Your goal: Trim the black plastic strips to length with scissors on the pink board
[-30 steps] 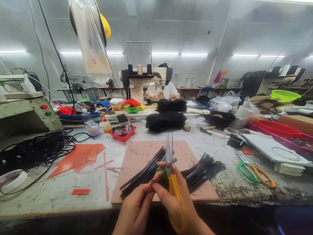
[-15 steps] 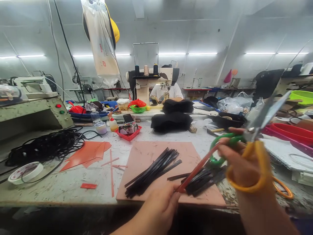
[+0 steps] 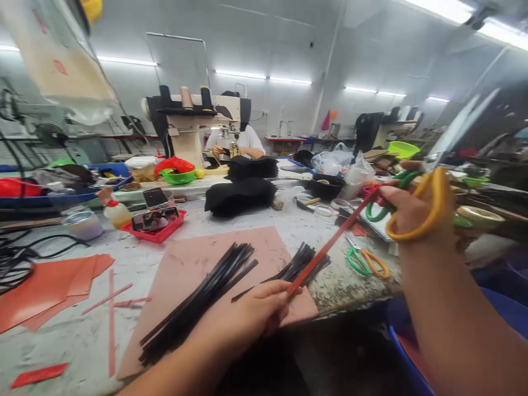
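Observation:
My left hand is closed on the lower end of a narrow red strip. The strip runs taut and slanting up to my right hand, whose fingers pinch its upper end. That same hand also carries scissors with green and yellow handles, blades pointing up and away, slightly blurred. Below lies a pink board bearing one bundle of black strips. A second bundle of black strips is partly hidden behind the red strip and my left hand.
Another pair of scissors lies at the right. Orange sheets and thin strips are at the left. Farther back are a red basket, stacked black pieces and a person at a sewing machine. A blue bin stands below right.
The view has swung to the right, bringing the second scissors and blue bin into sight. Both hands still hold the red strip, which now looks longer and more stretched out between them.

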The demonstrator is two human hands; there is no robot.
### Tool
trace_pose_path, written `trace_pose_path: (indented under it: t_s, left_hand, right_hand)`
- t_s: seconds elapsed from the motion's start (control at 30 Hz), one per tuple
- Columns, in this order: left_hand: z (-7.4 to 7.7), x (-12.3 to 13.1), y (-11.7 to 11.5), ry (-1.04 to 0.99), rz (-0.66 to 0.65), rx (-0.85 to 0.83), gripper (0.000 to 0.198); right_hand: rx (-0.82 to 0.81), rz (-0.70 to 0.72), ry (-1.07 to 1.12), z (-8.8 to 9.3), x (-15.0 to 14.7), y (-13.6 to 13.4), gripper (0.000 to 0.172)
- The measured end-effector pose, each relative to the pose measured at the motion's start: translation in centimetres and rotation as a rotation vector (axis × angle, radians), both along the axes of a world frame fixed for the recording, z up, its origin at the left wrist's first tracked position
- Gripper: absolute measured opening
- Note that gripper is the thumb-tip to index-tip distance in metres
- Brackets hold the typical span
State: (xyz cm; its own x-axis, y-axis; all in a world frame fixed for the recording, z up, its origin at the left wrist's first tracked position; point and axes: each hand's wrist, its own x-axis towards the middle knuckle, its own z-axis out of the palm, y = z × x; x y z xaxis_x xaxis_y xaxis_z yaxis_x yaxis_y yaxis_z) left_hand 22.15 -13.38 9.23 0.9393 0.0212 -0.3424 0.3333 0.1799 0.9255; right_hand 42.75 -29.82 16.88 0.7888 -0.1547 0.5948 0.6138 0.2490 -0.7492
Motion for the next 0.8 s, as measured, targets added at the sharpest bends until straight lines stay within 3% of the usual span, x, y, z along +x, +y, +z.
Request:
trace_pose_path:
  t_s: [0.23, 0.33, 0.43, 0.8]
  left_hand:
    - [-0.3, 2.7, 1.7, 0.047, -0.197, 0.104, 0.029]
    - [-0.6, 3.8, 2.4, 0.038, -0.248, 0.266, 0.026]
    - [-1.5, 4.8, 2.9, 0.04, -0.249, 0.41, 0.021]
    - [-3.6, 6.7, 2.6, 0.088, -0.23, 0.491, 0.019]
  right_hand:
    - [-0.068, -0.052, 0.072, -2.7, 2.3, -0.2, 0.034]
    - [-0.119, -0.02, 0.129, -3.7, 3.1, -0.2, 0.034]
    - [-0.162, -0.009, 0.177, -4.8, 4.1, -0.3, 0.034]
    - [-0.37, -0.086, 0.313, -7.7, 6.7, -0.9, 0.044]
